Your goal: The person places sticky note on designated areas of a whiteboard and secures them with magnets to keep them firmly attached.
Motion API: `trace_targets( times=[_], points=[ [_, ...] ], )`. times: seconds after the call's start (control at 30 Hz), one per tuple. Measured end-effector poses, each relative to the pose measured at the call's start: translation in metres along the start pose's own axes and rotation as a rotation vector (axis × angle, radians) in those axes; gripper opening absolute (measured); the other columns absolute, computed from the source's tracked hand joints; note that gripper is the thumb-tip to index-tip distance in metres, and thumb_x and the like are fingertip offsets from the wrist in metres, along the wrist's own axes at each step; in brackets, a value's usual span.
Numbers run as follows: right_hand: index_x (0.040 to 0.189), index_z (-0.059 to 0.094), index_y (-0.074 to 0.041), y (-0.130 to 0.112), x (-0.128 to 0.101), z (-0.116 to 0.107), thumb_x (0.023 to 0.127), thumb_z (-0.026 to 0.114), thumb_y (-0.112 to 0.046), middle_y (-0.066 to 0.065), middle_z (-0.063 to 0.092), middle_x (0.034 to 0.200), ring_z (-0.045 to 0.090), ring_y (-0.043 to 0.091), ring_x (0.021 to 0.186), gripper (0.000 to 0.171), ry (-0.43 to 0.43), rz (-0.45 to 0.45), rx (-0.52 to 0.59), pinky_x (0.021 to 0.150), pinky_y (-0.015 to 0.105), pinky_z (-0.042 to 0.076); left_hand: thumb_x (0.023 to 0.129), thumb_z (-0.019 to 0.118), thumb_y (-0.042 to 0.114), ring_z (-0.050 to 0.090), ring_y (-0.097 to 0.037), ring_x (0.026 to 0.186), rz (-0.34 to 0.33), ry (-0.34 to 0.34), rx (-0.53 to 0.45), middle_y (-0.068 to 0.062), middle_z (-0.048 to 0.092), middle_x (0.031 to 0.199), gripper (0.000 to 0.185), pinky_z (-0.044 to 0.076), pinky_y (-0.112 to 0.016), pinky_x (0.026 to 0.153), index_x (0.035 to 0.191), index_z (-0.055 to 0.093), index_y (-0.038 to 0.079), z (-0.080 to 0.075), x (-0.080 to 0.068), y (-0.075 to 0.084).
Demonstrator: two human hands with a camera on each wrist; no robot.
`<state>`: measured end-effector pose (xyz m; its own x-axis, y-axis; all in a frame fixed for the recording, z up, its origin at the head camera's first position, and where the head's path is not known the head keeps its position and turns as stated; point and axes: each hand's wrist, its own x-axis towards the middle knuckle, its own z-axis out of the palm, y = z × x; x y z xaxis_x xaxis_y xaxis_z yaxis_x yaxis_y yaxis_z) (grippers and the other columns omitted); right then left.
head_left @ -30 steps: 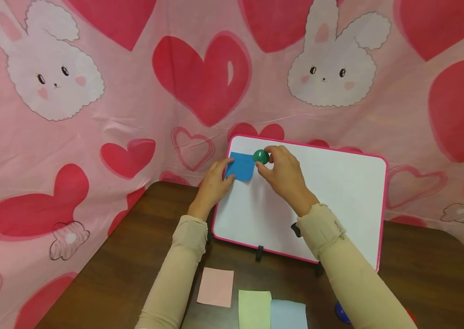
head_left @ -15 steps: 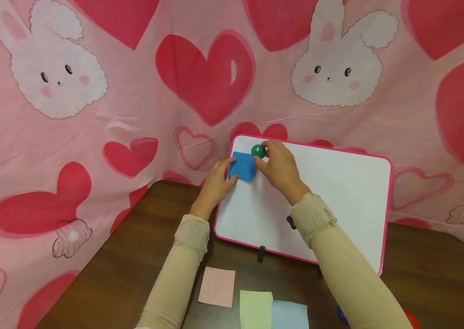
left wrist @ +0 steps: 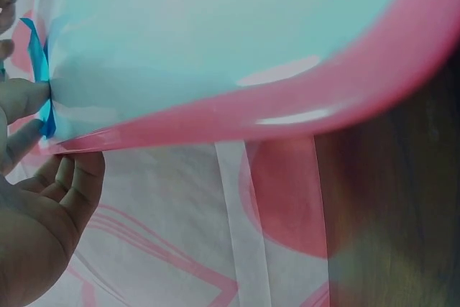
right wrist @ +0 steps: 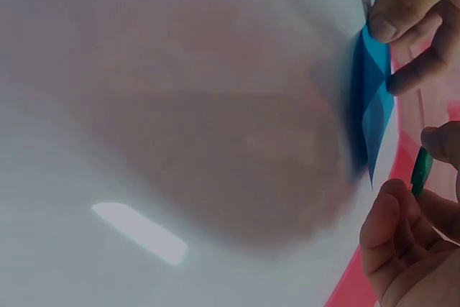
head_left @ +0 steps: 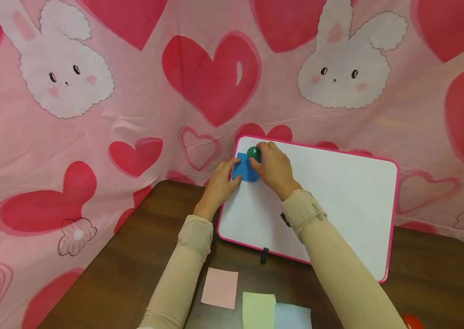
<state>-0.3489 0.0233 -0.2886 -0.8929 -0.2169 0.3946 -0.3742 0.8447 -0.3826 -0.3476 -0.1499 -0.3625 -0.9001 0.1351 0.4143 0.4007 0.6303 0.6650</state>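
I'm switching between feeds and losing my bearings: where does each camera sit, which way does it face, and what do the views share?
Head: on the person's head, looking forward and down at the whiteboard on the table; both forearms, left hand and right hand show.
Left wrist: beside the board's pink edge; left fingers press the blue note.
Right wrist: close along the board face; right fingers pinch the green magnet.
Shared: all three show the blue note.
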Motion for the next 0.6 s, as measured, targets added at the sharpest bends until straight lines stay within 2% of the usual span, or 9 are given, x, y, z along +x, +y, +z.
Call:
trace_targets(
  times=[0.37,0.6],
  points=[
    [0.14,0.054,-0.001,0.01,0.008,0.013,0.097,0.069,-0.03,0.02,0.058,0.124,0.058,0.036,0.114,0.054,-0.023,0.032,-0.029,0.1,0.049,0.047,0.096,0.07,0.016,0.053,-0.032,0.125,0.031,0.009,0.021,-0.015,0.055,0.136,0.051,0.044,-0.047,0.106,0.144,0.054,0.011,0.002,0.001,-0.002],
    [0.142,0.053,-0.003,0.009,0.011,0.018,0.097,0.068,-0.031,0.02,0.058,0.127,0.059,0.037,0.115,0.055,-0.041,0.015,-0.054,0.1,0.051,0.048,0.096,0.07,0.015,0.053,-0.033,0.126,0.035,0.008,0.019,-0.016,0.054,0.137,0.051,0.043,-0.048,0.106,0.144,0.054,0.01,0.0,0.0,-0.001]
  ],
)
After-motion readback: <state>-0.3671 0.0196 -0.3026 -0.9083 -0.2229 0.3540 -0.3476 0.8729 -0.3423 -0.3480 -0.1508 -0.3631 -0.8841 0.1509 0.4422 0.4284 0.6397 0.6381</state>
